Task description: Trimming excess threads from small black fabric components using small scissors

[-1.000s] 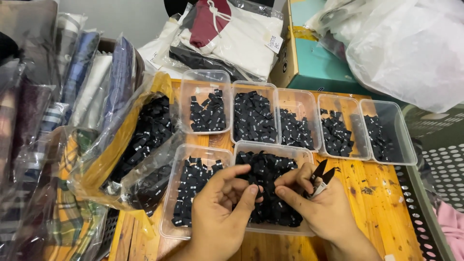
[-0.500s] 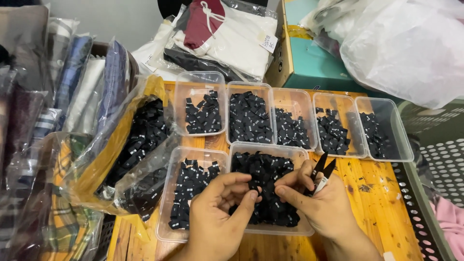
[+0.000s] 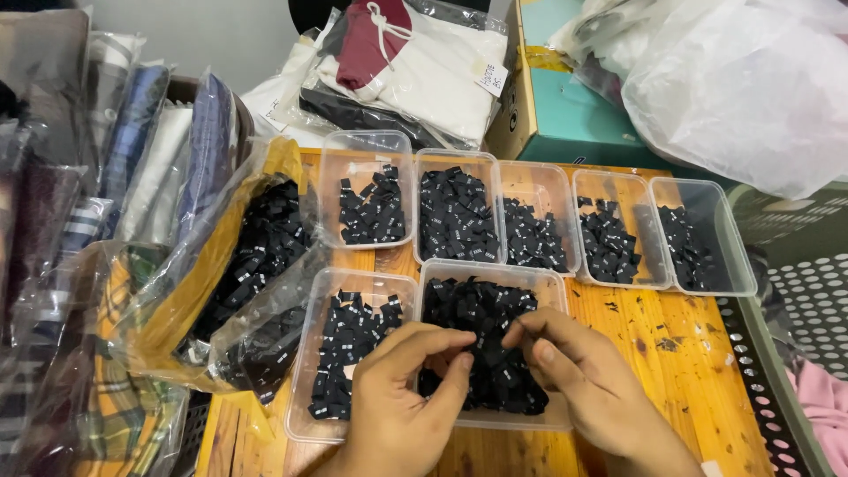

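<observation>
My left hand (image 3: 402,397) and my right hand (image 3: 587,384) meet over the near clear plastic tub (image 3: 539,420), which is heaped with small black fabric labels (image 3: 481,309). The left thumb and forefinger pinch a label at the heap's middle. My right fingertips pinch labels just to the right of them. A second near tub (image 3: 305,415) of the same labels sits beside my left hand. Small scissors seen earlier in my right hand are out of sight.
Five more clear tubs (image 3: 455,159) of black labels line the back of the wooden table (image 3: 689,371). A clear bag of labels (image 3: 256,265) lies at the left by stacked bagged garments (image 3: 132,150). Behind are bagged clothing (image 3: 424,71), a teal box (image 3: 574,115) and a white bag (image 3: 742,79). A grey perforated basket (image 3: 795,291) stands at the right.
My fingertips have closed in on the heap of labels, and the scissor tips that stuck out of my right hand no longer show. The view has shifted slightly.
</observation>
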